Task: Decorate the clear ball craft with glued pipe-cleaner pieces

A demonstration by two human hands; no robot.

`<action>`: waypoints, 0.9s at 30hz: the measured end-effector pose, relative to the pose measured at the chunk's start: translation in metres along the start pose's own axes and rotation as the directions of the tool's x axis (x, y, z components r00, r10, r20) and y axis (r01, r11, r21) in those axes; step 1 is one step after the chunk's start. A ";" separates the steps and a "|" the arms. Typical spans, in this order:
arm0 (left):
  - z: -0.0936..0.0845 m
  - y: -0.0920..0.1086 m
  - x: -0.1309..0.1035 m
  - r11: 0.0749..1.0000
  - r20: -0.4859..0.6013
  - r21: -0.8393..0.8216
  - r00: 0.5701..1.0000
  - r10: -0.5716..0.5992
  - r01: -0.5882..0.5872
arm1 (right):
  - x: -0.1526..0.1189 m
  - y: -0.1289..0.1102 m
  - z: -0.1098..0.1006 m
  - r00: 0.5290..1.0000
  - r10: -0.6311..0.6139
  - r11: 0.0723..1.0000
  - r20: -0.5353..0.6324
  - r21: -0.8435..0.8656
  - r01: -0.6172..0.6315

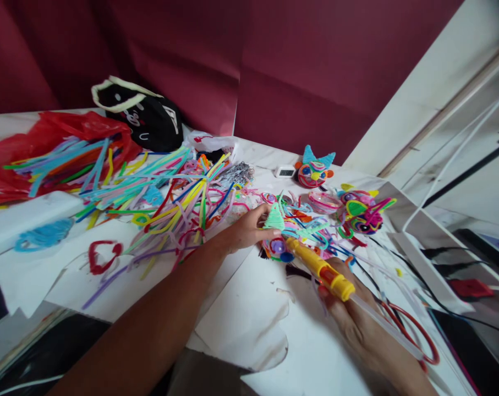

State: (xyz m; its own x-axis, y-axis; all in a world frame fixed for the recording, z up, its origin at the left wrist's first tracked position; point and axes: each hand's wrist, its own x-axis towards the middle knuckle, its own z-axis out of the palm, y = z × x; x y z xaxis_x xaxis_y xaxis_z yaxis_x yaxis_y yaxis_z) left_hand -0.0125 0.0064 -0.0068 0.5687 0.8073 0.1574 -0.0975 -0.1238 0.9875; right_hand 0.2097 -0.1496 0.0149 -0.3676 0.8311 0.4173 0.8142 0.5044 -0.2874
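In the middle of the table, my left hand (255, 226) is closed on a light green fuzzy triangle (275, 218) made of pipe cleaner. Just below it lies a colourful pipe-cleaner piece with a round purple eye (278, 246). My right hand (340, 297) grips a yellow glue gun (319, 265) with an orange section; a clear glue stick (385, 323) juts from its back end. The gun's nozzle points toward the green triangle and the eyed piece, close to both. Whether the nozzle touches them I cannot tell.
Loose pipe cleaners (170, 203) spread across the left, some in a red plastic bag (59, 124). A black bag (150, 118) stands behind. Finished-looking pipe-cleaner heads (314, 175) sit at the back right, near a small digital display (285, 172). Cables and a power strip (431, 269) lie at right.
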 end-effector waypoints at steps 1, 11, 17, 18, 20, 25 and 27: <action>0.000 0.001 0.000 1.000 0.003 0.001 1.000 -0.002 0.002 | 0.000 -0.001 0.000 1.000 0.000 1.000 0.000 0.003 0.000; 0.001 0.002 -0.001 1.000 0.002 0.002 1.000 0.010 -0.010 | 0.000 0.000 0.000 1.000 0.001 1.000 0.004 0.019 -0.001; 0.001 0.002 -0.001 1.000 0.005 -0.010 1.000 0.009 -0.009 | -0.002 0.002 0.001 1.000 -0.014 1.000 -0.020 0.026 0.015; 0.001 0.002 -0.001 1.000 0.006 -0.016 1.000 0.009 -0.009 | -0.003 0.002 0.001 1.000 -0.009 1.000 -0.015 0.024 0.009; 0.001 0.003 -0.001 1.000 0.006 -0.027 1.000 0.007 -0.007 | -0.003 0.002 0.002 1.000 -0.003 1.000 -0.012 0.021 0.003; 0.001 0.005 -0.001 0.999 0.008 -0.033 1.000 -0.001 0.001 | -0.004 0.002 0.002 0.999 -0.022 1.000 -0.034 0.007 0.023; 0.001 0.005 -0.001 0.999 0.005 -0.032 1.000 -0.006 0.006 | -0.005 0.003 0.003 0.999 -0.015 1.000 -0.031 0.004 0.015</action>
State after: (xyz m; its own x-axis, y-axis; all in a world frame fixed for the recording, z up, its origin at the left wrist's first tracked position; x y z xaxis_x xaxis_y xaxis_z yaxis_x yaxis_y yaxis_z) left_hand -0.0131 0.0040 -0.0017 0.5734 0.8052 0.1512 -0.1201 -0.0999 0.9877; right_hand 0.2128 -0.1518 0.0097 -0.3652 0.8158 0.4484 0.8067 0.5178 -0.2850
